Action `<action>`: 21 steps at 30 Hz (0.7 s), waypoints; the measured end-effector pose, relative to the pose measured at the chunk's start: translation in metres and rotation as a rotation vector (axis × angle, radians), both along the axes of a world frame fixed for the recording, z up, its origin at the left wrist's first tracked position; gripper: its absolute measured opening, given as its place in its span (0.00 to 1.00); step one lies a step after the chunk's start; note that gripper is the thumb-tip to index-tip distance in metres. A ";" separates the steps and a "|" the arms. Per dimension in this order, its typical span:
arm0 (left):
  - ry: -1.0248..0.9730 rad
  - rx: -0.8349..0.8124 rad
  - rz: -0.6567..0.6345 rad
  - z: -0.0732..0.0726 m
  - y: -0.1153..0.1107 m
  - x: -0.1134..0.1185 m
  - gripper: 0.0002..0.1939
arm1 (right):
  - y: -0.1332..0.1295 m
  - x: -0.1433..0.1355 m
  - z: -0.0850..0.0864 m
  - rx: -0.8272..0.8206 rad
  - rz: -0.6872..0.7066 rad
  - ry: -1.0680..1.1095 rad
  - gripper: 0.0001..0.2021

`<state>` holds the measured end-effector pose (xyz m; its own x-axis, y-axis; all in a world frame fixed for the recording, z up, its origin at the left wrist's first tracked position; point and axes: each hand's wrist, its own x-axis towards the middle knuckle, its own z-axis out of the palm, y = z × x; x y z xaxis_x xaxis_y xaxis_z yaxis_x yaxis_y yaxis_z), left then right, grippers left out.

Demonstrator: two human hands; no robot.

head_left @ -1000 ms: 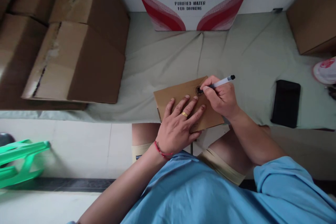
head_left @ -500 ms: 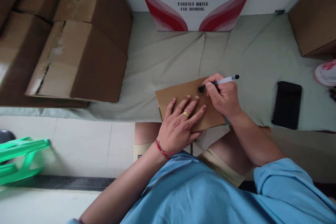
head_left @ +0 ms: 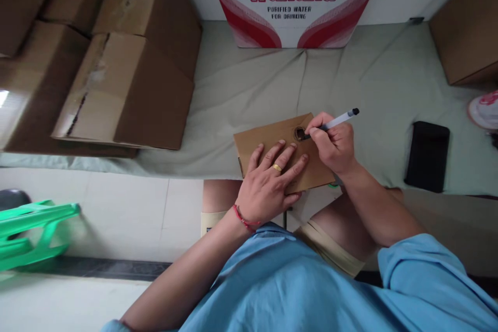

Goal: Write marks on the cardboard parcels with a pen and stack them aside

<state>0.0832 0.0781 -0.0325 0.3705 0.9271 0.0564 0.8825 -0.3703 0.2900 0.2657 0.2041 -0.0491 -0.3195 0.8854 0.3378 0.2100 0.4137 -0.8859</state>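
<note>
On the cloth-covered table (head_left: pixel 249 88), near its front edge, your left hand (head_left: pixel 268 187) lay flat with fingers spread on the cardboard piece (head_left: pixel 264 137). Your right hand (head_left: pixel 334 145) pinched the pen (head_left: pixel 338 120), its tip at the dark ring mark (head_left: pixel 299 133) on the cardboard piece.

A pale green cloth (head_left: pixel 241 88) covers the table. Brown cardboard boxes (head_left: pixel 124 93) stack at the left, a white Wahaha carton (head_left: pixel 291 5) stands behind, and a green plastic stool (head_left: pixel 31 228) sits on the light floor (head_left: pixel 116 212).
</note>
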 end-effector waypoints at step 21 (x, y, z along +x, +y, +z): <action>0.007 -0.015 0.015 0.002 0.000 0.001 0.44 | -0.004 -0.001 0.001 0.110 -0.112 0.010 0.12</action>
<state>0.0840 0.0783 -0.0307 0.3571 0.9332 0.0402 0.8899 -0.3529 0.2889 0.2647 0.2005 -0.0485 -0.2169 0.8730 0.4369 0.2517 0.4825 -0.8390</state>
